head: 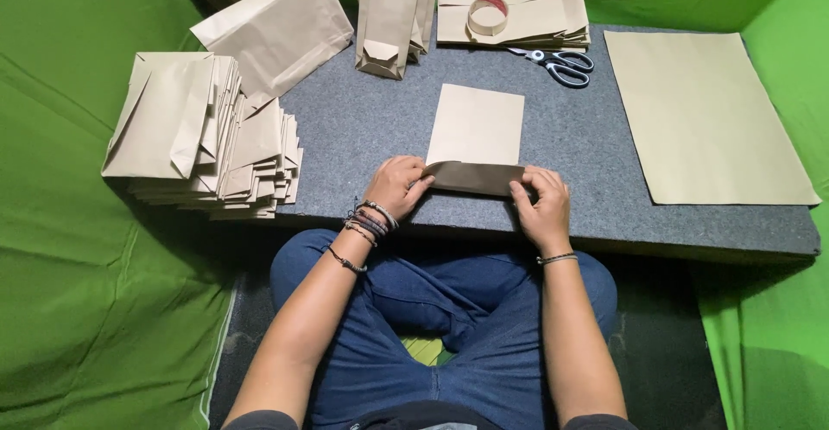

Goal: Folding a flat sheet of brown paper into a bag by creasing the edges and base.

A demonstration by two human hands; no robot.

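Brown kraft paper, a rectangular sheet partly formed into a bag (476, 128), lies at centre frame on the grey felt-covered work board (363, 128), its near edge turned up into a narrow flap. The left hand (395, 185) is closed on the left end of that flap, thumb over it and fingers curled beneath. The right hand (542, 201) pinches the right end between thumb and fingertips. Both hands sit at the lower centre of the frame, close to the board's near edge.

Risks noted:
- The flap appears slightly deeper at the left than at the right. If pressed flat as it stands, the crease would likely run crooked.
- The fold sits near the board's front edge. With little bearing surface under it, the paper could slip toward the lap or crease softly.
- Pinching at the ends only leaves the middle unsupported; it may buckle or wrinkle.
- The stack of folded brown paper bags (207, 132) at left frame overhangs the board's corner and leans unevenly. A nudge from the left elbow could spill it onto the green cloth (95, 309).

Well apart at upper frame lie the grey-handled scissors (561, 65) and a roll of tape (488, 15) resting on further folded paper. A large flat brown sheet (704, 119) lies at right frame.
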